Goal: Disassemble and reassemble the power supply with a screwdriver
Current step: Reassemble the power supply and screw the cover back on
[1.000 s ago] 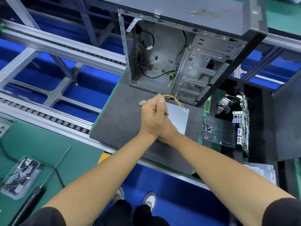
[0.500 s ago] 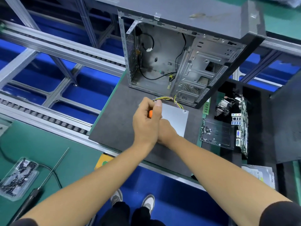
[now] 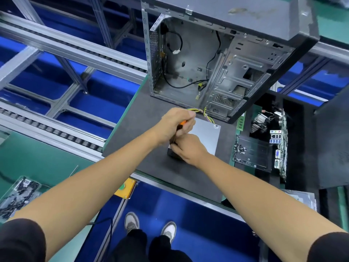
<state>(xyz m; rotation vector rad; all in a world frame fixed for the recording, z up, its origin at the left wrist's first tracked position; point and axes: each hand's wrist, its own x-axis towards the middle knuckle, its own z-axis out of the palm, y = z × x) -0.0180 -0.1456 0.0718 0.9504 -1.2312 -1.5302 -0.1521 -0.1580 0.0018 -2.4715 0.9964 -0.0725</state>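
Power supply (image 3: 205,135), a grey metal box, lies flat on the dark mat (image 3: 136,133), near the middle of the mat and just in front of the open computer case (image 3: 217,59). A bundle of yellow and black wires (image 3: 198,111) leaves the far edge of the box and lies close to the lower front edge of the case. The left hand (image 3: 175,123) is clenched around a screwdriver (image 3: 182,123) with an orange and black handle; only a short part of the handle shows between the fingers, and the tip is hidden. The right hand (image 3: 188,148) lies at the near left corner of the power supply, directly below the left hand, with fingers curled at the lower part of the screwdriver; whether they pinch the shaft or the box itself cannot be told. The computer case stands upright at the far edge of the mat with its side panel off. To the right of the mat, a circuit board (image 3: 283,142) stands on edge in a black tray (image 3: 300,148), beside a clear plastic tray (image 3: 253,152) with small dark screws. On the green bench at the near left lies a clear bag of screws (image 3: 18,195). The person's shoes (image 3: 149,225) show on the blue floor below the mat's near edge.
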